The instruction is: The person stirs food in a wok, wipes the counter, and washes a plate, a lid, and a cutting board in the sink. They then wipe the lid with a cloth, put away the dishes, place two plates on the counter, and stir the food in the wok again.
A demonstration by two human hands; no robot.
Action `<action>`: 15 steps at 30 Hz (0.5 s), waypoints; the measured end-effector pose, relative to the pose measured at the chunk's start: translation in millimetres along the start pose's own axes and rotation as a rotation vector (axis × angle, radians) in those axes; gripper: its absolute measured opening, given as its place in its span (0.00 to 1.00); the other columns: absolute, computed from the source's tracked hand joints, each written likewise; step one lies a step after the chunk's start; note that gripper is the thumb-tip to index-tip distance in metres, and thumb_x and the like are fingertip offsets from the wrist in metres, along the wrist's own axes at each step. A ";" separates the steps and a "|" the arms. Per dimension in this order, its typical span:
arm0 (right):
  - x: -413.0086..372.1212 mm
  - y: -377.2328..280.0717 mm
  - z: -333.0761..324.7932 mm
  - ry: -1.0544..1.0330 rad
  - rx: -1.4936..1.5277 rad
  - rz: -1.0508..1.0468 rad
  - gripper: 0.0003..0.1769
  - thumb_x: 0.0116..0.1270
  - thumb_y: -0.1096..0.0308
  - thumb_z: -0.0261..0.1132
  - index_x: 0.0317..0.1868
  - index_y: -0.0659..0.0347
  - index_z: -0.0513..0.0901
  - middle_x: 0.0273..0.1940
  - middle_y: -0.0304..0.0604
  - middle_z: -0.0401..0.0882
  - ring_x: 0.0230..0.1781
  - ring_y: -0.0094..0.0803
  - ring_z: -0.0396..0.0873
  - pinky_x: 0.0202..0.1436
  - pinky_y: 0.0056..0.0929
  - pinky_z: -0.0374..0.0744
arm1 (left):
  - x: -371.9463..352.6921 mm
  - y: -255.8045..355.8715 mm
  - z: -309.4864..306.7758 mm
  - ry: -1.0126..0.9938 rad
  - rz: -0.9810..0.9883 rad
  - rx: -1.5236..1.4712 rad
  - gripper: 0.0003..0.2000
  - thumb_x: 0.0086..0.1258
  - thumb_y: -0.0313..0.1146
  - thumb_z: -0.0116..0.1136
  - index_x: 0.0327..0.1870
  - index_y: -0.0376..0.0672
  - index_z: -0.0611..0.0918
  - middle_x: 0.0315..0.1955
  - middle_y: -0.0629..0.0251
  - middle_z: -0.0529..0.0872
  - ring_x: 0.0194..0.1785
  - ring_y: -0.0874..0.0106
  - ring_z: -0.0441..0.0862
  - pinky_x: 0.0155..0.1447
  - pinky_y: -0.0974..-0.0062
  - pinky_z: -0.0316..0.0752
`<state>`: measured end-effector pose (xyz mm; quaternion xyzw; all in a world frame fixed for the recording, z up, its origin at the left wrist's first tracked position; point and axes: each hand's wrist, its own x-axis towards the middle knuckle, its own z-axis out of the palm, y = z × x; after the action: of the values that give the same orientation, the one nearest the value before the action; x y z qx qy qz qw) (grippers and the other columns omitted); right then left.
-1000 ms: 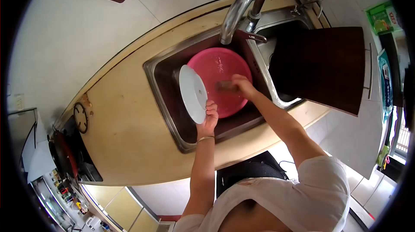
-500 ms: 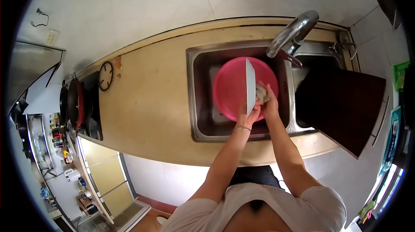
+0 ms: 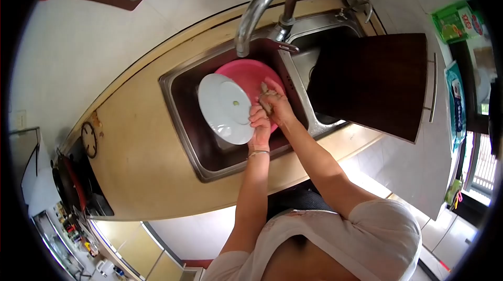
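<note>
The left hand [image 3: 259, 125] grips a white, round, glossy plate [image 3: 222, 105] by its near right edge, with the fingers curled in beside the rim and the thumb out of sight. The plate extends from those fingers out to the left and away from the body, tilted, so that it shows as an oval; the long axis of that oval slants from the far left, well beyond the fingers, down to the near right, just left of the wrist. The broad face turned up to the camera carries a small greenish mark [image 3: 236, 103], left of and slightly beyond the fingertips. Just to the right of the left fingers, the right hand [image 3: 279, 107] is closed around a crumpled, greyish-brown, soft-looking bundle [image 3: 266, 100], cloth or sponge, I cannot tell which; its longer direction runs away from the body, and it lies near the plate's right edge. Beneath and beyond both sets of fingers is a pink, round basin [image 3: 242, 64], partly hidden by the plate, inside a rectangular stainless-steel sink [image 3: 183, 103]. Farther out, past the fingertips, a curved chrome faucet [image 3: 250, 16] points its spout down near the basin's far edge.
</note>
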<state>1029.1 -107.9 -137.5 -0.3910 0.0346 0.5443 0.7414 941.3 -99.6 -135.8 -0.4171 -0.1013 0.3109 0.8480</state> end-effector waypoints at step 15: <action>17.4 -20.7 -0.9 0.264 -0.487 0.315 0.19 0.56 0.50 0.60 0.26 0.60 0.73 0.18 0.33 0.66 0.17 0.20 0.65 0.15 0.19 0.63 | 6.4 2.2 -38.6 -0.037 0.016 0.329 0.10 0.62 0.35 0.47 0.42 0.42 0.72 0.27 0.63 0.69 0.27 0.74 0.67 0.25 0.84 0.74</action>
<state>1053.7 -97.0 -135.2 -0.6142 0.0591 0.5892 0.5217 962.0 -119.5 -162.4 -0.2677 -0.0615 0.3377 0.9003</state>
